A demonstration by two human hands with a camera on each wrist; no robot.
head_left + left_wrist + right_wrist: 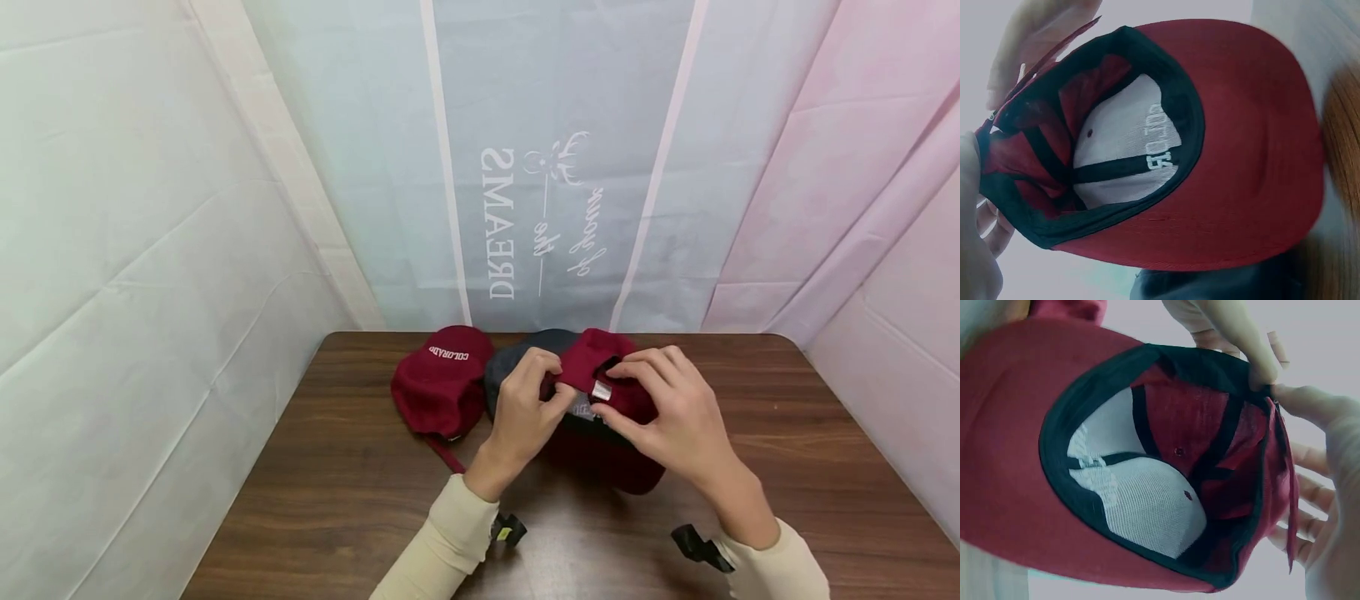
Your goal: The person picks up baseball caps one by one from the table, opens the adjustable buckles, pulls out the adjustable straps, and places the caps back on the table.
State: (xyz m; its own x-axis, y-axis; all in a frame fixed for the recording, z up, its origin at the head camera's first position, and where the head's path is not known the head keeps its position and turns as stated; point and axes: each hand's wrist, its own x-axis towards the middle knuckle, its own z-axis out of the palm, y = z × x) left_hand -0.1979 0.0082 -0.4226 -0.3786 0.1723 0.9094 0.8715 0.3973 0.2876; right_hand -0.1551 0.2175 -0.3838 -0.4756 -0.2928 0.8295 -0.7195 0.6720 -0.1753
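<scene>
A dark red cap (596,354) is held up in both hands, its brim (603,454) pointing down toward the person. The left hand (525,412) pinches the cap's back edge between thumb and fingers. Around the other side of the back opening, the right hand (682,417) grips the edge with its thumb near the closure. A loose strap end (1290,519) hangs from the back in the right wrist view. Inside, the left wrist view shows dark seam tape, a pale front panel (1116,137) and the reverse of stitched lettering. A white tag (602,391) shows between the hands.
Another red cap (442,383) lettered COLORADO lies to the left on the wooden table (330,500), its strap (444,454) trailing toward the person. A dark grey cap (506,367) sits behind the held one. Fabric sheets (555,83) hang around the table's back and sides.
</scene>
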